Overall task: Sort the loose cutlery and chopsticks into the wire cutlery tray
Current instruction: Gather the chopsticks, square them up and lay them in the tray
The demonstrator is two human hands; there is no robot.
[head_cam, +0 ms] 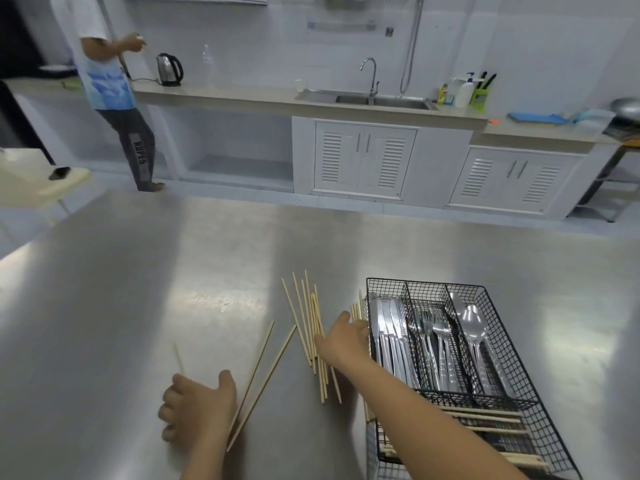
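Note:
A black wire cutlery tray (pixel 498 308) stands on the steel table at the lower right. Its long compartments hold knives (pixel 388 337), forks (pixel 434 341) and spoons (pixel 476 327); the near cross compartment holds chopsticks (pixel 491 419). A loose pile of wooden chopsticks (pixel 310 317) lies left of the tray. My right hand (pixel 343 341) reaches across the pile and grips a few chopsticks against the tray's left wall. My left hand (pixel 199 408) rests on the table, fingers curled, holding two chopsticks (pixel 266 362) that fan away from it; one more chopstick (pixel 178 358) sticks out behind it.
The steel table (pixel 173 271) stretches far to the left and back. Beyond it a person (pixel 114 88) stands at a counter with a kettle (pixel 169 69). A sink (pixel 381 100) and white cabinets line the back wall. A pale chair (pixel 41 181) stands at the left.

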